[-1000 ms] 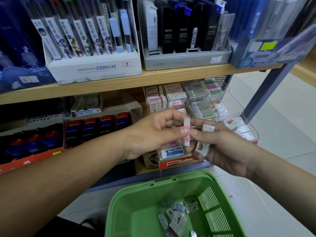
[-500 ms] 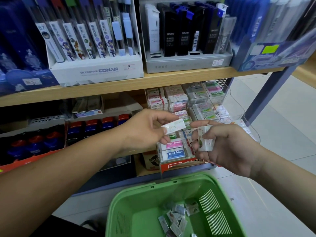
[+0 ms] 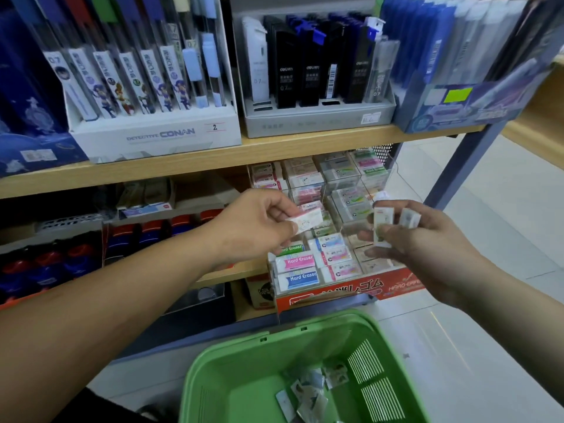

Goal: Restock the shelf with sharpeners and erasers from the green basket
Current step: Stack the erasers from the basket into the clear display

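Head view: the left grip (image 3: 259,227) has pulled one eraser (image 3: 306,219) away from the right grip (image 3: 427,248), which clasps a few spare erasers (image 3: 383,222), and now pinches it before the eraser display (image 3: 332,261) at the lower shelf's (image 3: 239,272) right end, so placing seems next.

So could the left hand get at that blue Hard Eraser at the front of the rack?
Probably yes. The left hand hovers close to the blue Hard Eraser with nothing between them, though it is pinching a white eraser and would likely need to place that first.
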Demonstrator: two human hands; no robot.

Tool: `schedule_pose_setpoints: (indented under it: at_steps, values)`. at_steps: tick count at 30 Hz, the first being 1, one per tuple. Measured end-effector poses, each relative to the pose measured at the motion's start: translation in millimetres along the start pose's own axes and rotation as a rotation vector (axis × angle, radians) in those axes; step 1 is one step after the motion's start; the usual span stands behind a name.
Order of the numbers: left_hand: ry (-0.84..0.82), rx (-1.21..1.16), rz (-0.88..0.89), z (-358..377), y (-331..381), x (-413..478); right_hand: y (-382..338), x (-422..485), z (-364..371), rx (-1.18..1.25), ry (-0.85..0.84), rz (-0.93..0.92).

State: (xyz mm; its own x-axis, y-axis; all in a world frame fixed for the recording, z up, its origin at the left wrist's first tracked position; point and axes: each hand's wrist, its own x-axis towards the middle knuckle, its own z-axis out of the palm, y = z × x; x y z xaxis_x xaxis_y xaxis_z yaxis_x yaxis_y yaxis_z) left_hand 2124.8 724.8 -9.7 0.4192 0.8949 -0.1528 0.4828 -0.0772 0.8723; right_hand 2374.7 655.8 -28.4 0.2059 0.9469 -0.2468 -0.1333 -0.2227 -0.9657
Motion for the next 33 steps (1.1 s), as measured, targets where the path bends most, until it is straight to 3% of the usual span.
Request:
schedule_pose_setpoints:
  at_steps: [7, 13, 23, 25, 27, 29, 33]
  values:
    - [0.002, 0.165, 0.115, 43.7, 15.3, 22.1, 7.4, 2.3, -37.3, -0.153, 0.237, -0.052]
    - [-0.007, 0.243, 0.159, 84.8, 29.5, 44.0, 10.2, 1.7, -48.4, -0.114, 0.196, -0.056]
    - [-0.172, 0.722, 0.197, 111.4, 26.8, 53.8, 13.1, 3.5, -59.3, 0.082, 0.131, 0.047]
    - [-0.102, 0.678, 0.229, 108.8, 29.6, 54.6, 12.9, 4.2, -60.4, 0.094, 0.138, 0.049]
    - [-0.057, 0.41, 0.211, 103.9, 38.8, 54.1, 11.2, 3.3, -59.3, 0.087, 0.122, 0.044]
    - [-0.135, 0.119, 0.148, 99.8, 48.7, 49.4, 10.1, 1.6, -54.4, 0.059, 0.072, 0.032]
    - [-0.139, 0.064, 0.196, 98.2, 53.2, 43.6, 6.1, 1.3, -50.3, 0.033, 0.072, 0.001]
